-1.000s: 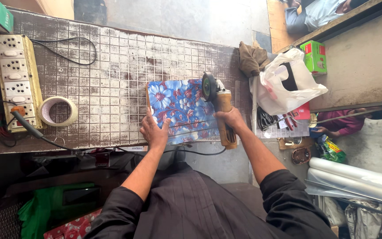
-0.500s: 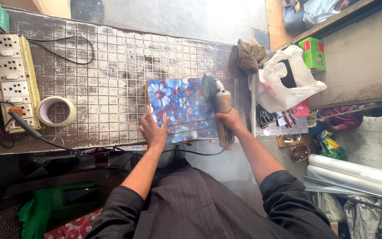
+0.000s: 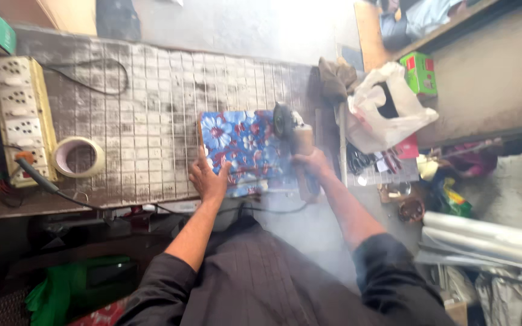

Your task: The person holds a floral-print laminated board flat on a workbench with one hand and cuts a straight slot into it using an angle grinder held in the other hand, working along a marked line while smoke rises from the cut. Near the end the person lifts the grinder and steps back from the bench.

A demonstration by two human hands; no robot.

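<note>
While right hand [image 3: 312, 164] grip holds grinder [image 3: 297, 142], dust haze now rising; left hand [image 3: 208, 178] still flat on tile [image 3: 243, 145].

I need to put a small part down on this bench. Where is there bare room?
The tiled bench is bare between the tape roll and the floral tile, and along the far edge beyond that tile. The left end is filled by the socket board and cable; the right end is crowded with a rag, plastic bag and small clutter.

Left hand [image 3: 208, 179] pressed flat, right hand [image 3: 312, 164] gripping.
</note>
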